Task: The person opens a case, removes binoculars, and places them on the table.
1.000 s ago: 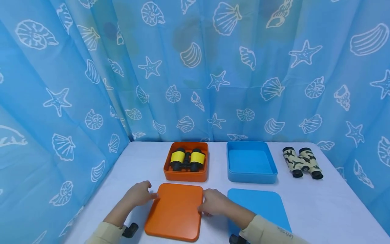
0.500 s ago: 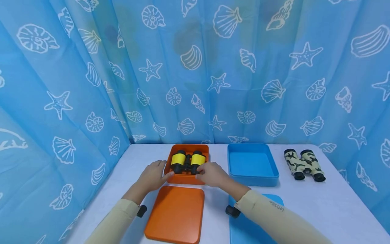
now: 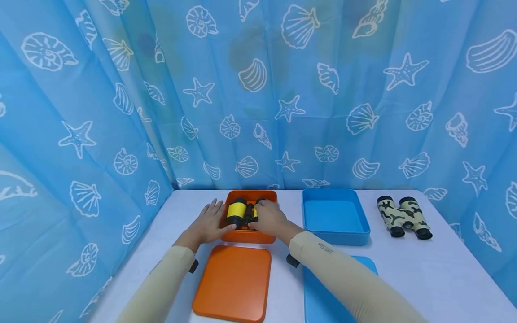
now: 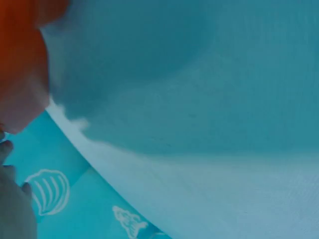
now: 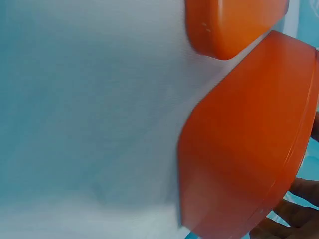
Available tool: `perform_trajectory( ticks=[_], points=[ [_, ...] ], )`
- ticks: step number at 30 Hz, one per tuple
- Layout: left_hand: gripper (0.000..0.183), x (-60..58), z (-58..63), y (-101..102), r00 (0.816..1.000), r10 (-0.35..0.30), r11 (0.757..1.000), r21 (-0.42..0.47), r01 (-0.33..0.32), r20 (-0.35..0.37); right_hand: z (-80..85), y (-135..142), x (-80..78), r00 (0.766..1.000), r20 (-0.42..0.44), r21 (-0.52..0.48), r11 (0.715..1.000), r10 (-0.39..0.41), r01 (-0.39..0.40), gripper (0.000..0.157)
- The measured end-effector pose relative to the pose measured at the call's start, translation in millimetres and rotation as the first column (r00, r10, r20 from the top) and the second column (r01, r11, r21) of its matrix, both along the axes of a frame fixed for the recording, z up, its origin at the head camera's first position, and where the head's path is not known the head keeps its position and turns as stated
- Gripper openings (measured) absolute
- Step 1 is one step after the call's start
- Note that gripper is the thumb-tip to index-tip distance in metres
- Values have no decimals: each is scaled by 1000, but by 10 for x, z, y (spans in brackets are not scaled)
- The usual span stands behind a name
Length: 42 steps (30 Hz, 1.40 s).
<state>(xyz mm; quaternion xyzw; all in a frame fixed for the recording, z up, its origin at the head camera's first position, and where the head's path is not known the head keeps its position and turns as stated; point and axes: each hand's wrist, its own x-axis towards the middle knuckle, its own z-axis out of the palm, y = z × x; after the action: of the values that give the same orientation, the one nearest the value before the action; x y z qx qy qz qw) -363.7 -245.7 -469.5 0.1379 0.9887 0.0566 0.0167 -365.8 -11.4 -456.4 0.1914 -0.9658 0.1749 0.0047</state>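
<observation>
Black binoculars with yellow barrels (image 3: 236,209) lie inside the orange box (image 3: 251,237) in the head view. My right hand (image 3: 271,219) reaches over the box's right side and grips the right barrel, thumb in front; the hand hides most of that barrel. Beyond the rim of the orange box (image 5: 244,134), the fingertips (image 5: 294,211) show in the right wrist view. At the box's left front corner is my left hand (image 3: 208,222), its fingers straight and spread and its thumb along the rim. The left wrist view catches only part of this orange box (image 4: 22,64).
An orange lid (image 3: 233,285) lies in front of the orange box. Right of it stand a blue box (image 3: 335,237) and a blue lid (image 3: 327,298), partly under the right sleeve. Camouflage binoculars (image 3: 404,216) rest at the far right. A shell-patterned curtain (image 3: 258,98) backs the table.
Both hands have gone from the orange lid forward to the orange box. The right hand has moved over the right barrel of the binoculars; the left has settled at the box's left side.
</observation>
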Motion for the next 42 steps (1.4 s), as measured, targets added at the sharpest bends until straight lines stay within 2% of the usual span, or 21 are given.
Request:
perform_trajectory(
  ticks=[6, 11, 18, 23, 26, 32, 37, 42],
  points=[
    [98, -43, -47, -34, 998, -47, 999, 4, 47, -44, 16, -152, -96, 999, 3, 66, 997, 46, -46, 78],
    [101, -50, -102, -59, 998, -50, 999, -9, 50, -33, -56, -230, -146, 1000, 8, 92, 995, 21, -21, 84],
    [101, -31, -102, -81, 999, -33, 999, -21, 33, -28, -78, -332, -192, 1000, 23, 147, 989, -3, -1, 96],
    [102, -30, -88, -76, 999, -37, 999, -35, 37, -7, -102, -382, -259, 1000, 1, 235, 972, 14, -14, 98],
    [102, -35, -74, -58, 999, -41, 998, -37, 41, 7, -97, -401, -282, 1000, 17, 271, 962, 9, -13, 98],
    [101, -39, -59, -51, 999, -33, 999, -40, 33, 23, -92, -414, -283, 997, 71, 244, 970, -20, 2, 95],
    [101, -29, -69, -57, 999, -34, 999, -28, 34, 18, -90, -399, -275, 997, 77, 226, 974, -26, 8, 94],
    [104, -30, -76, -60, 1000, -28, 999, -28, 28, 11, -63, -410, -282, 997, 80, 216, 976, -14, -4, 84]
  ],
)
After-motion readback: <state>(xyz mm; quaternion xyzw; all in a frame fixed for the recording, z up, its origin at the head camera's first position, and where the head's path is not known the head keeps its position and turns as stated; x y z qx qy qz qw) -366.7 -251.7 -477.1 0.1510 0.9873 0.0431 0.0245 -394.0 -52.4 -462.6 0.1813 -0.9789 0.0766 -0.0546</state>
